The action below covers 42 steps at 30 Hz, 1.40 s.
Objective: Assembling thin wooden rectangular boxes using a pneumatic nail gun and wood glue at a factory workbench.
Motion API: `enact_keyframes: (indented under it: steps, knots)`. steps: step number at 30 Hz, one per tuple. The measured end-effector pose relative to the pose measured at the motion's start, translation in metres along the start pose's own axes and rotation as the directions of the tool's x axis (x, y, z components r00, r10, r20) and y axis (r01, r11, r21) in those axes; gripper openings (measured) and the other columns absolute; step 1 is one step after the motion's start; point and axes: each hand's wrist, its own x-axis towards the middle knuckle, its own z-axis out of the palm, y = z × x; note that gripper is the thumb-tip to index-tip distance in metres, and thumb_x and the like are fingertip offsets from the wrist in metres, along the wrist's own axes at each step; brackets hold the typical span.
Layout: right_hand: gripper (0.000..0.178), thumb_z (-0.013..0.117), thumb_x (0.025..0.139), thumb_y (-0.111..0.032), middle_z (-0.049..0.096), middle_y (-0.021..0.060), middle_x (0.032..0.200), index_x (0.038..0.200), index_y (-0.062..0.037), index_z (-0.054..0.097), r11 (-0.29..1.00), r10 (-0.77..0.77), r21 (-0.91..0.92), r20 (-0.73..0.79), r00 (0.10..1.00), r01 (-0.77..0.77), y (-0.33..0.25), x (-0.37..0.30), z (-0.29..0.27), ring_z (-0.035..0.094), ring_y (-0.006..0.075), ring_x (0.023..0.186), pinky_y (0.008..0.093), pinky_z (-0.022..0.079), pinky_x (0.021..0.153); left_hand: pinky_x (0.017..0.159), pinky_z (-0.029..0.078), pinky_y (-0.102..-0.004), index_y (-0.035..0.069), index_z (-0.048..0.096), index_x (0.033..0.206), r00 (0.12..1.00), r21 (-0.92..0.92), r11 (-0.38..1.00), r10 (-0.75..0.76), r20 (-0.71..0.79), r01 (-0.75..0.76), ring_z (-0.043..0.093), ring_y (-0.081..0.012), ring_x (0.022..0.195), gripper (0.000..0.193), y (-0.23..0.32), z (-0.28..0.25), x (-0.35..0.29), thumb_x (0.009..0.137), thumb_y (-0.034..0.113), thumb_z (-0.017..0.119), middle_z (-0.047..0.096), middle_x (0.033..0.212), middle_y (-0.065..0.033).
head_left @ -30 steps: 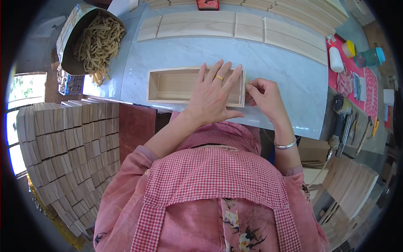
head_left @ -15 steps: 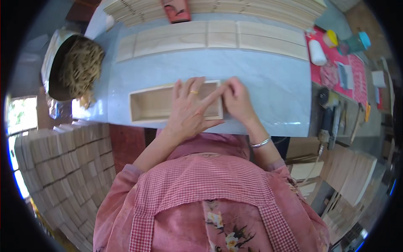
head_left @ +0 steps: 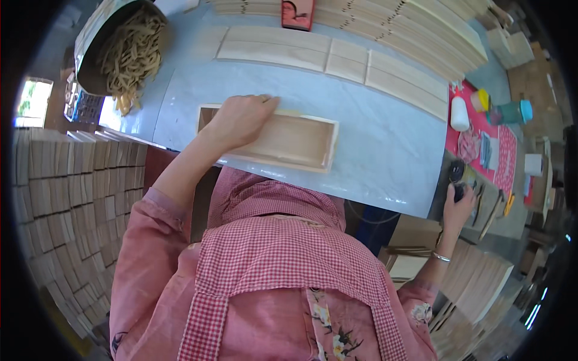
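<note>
Right of the wooden box (head_left: 295,144), we have a broad open stretch of tabletop (head_left: 385,144), reaching to its right edge. Behind the box runs a narrower band, blocked farther back by flat wooden panels (head_left: 274,48) and stacked boards (head_left: 391,30). Leftward, we could pass until the bin (head_left: 86,57) of curled strips (head_left: 129,54). In front of the box there is little tabletop. Of our hands, the left hand (head_left: 244,119) covers the box's left part; its right part is reachable from above. Beyond the right edge, a white bottle (head_left: 459,114) and tools (head_left: 490,213) crowd the right hand (head_left: 460,207).
</note>
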Motion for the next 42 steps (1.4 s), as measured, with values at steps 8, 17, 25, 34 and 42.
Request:
enact_keyframes:
  steps: [8, 17, 25, 34, 42]
  knots:
    - [0.06, 0.073, 0.089, -0.024, 0.063, 0.0292, 0.121, 0.136, 0.0044, 0.049, 0.974, 0.219, -0.105, 0.239, 0.946, -0.199, 0.032, -0.001, 0.016, 0.063, 0.041, 0.109, 0.0471, 0.049, 0.099, 0.098, 0.044, -0.0416, 0.002, 0.053, 0.139, 0.515, 0.363, 0.931, 0.29, -0.807, 0.045, 0.053, -0.0306, 0.121, 0.054, 0.052, 0.049, -0.029, 0.089, 0.02, 0.063, 0.058, 0.132, -0.0165]
    - [0.048, 0.073, 0.085, -0.021, 0.068, 0.0239, 0.098, 0.12, 0.0081, 0.057, 0.899, 0.429, -0.075, 0.354, 0.831, -0.432, 0.05, 0.027, -0.004, 0.068, 0.0314, 0.072, 0.0403, 0.056, 0.069, 0.1, 0.041, -0.0408, 0.003, 0.055, 0.132, 0.672, 0.162, 0.951, 0.3, -0.677, -0.263, 0.052, -0.0294, 0.112, 0.055, 0.051, 0.037, -0.059, 0.084, 0.025, 0.071, 0.055, 0.123, -0.0146]
    - [0.03, 0.072, 0.083, -0.017, 0.065, 0.0108, 0.069, 0.099, 0.0078, 0.065, 0.851, 0.331, 0.264, 0.401, 0.854, -0.454, -0.077, 0.011, -0.083, 0.055, 0.016, 0.043, 0.0299, 0.045, 0.043, 0.105, 0.036, -0.0457, 0.008, 0.056, 0.136, 0.705, 0.06, 0.993, 0.112, -0.701, -0.098, 0.046, -0.0344, 0.126, 0.068, 0.087, 0.098, -0.021, 0.076, 0.031, 0.08, 0.05, 0.135, -0.0165]
    - [0.02, 0.074, 0.085, -0.013, 0.066, 0.0057, 0.067, 0.095, 0.005, 0.07, 0.851, -0.098, 0.45, 0.644, 0.759, -0.271, -0.234, 0.007, -0.113, 0.052, 0.0115, 0.047, 0.0263, 0.041, 0.045, 0.11, 0.031, -0.0588, 0.015, 0.049, 0.148, 0.656, 0.009, 0.996, 0.066, -0.752, -0.091, 0.037, -0.0394, 0.143, 0.068, 0.074, 0.077, -0.001, 0.089, 0.044, 0.068, 0.04, 0.155, -0.0224]
    - [0.02, 0.073, 0.087, -0.011, 0.066, 0.0042, 0.069, 0.1, 0.0045, 0.069, 0.854, -0.154, 0.457, 0.678, 0.719, -0.248, -0.273, 0.021, -0.113, 0.051, 0.0104, 0.048, 0.0259, 0.04, 0.045, 0.111, 0.028, -0.0632, 0.018, 0.045, 0.153, 0.71, 0.103, 0.994, 0.09, -0.698, -0.025, 0.036, -0.0409, 0.143, 0.072, 0.075, 0.078, 0.0, 0.091, 0.048, 0.066, 0.041, 0.155, -0.0259]
